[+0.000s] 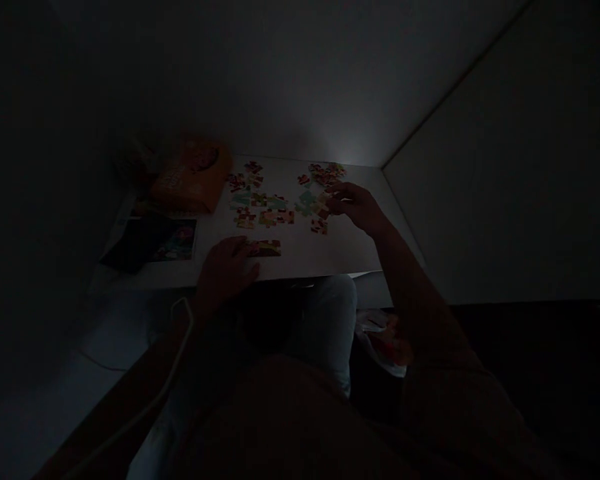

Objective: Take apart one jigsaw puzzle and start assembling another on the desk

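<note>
In dim light, several puzzle pieces (275, 202) lie on a white table (325, 255). My left hand (227, 267) rests at the table's front edge with its fingers apart, its fingertips touching the left end of a joined strip of pieces (266, 248). At the right, my right hand (351, 203) is over pale green and yellow pieces (307, 203), thumb and fingers curled toward each other; whether a piece is between them is too dark to tell. A heap of reddish pieces (327, 174) sits just behind it, and a small group (319, 227) in front.
An orange box (195, 177) stands at the table's back left. Nearer are a dark item (137, 243) and a colourful picture sheet (183, 240). A white cable (180, 353) runs along my left forearm. Below the table at the right is a plastic bag (383, 340). Walls stand behind and right.
</note>
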Demonstrator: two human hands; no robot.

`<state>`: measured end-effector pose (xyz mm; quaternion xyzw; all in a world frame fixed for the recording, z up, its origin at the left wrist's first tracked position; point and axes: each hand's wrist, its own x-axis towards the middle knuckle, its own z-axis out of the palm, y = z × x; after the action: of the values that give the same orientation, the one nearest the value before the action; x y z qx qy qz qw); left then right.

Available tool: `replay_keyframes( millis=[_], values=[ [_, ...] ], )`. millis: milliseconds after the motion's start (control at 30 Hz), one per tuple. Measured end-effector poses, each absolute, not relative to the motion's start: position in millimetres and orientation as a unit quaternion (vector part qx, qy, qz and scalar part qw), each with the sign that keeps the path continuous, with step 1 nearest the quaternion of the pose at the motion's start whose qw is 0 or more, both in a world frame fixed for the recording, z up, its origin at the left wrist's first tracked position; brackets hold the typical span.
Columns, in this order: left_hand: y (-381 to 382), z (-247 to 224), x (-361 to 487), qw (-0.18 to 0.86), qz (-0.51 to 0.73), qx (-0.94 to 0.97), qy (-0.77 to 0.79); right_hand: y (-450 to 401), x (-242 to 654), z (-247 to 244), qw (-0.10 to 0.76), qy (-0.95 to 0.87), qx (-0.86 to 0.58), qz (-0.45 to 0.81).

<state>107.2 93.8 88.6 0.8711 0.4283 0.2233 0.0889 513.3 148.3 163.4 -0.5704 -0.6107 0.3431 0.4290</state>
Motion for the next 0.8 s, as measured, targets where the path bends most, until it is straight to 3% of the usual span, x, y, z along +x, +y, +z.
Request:
replay_keyframes(
  millis=[233,400,567,667,800],
  values=[
    [92.9,89.8,108.7,0.090,0.220,0.873,0.427,112.6,558.6,106.4,0.482,-0.550,-0.611,0.303],
    [93.4,89.2,108.7,0.069,0.210,0.875,0.431,113.1,578.1,69.8,0.432,-0.601,-0.608,0.287],
    [95.0,87.8,109.1,0.070,0.196,0.877,0.432,97.2,582.2,52.3,0.434,-0.588,-0.678,0.074],
    [96.4,86.8,108.9,0.072,0.190,0.878,0.432,72.7,565.8,52.9,0.378,-0.599,-0.706,0.016],
    [97.1,87.0,108.3,0.061,0.179,0.882,0.432,51.9,544.5,59.7,0.295,-0.614,-0.728,0.074]
  ],
)
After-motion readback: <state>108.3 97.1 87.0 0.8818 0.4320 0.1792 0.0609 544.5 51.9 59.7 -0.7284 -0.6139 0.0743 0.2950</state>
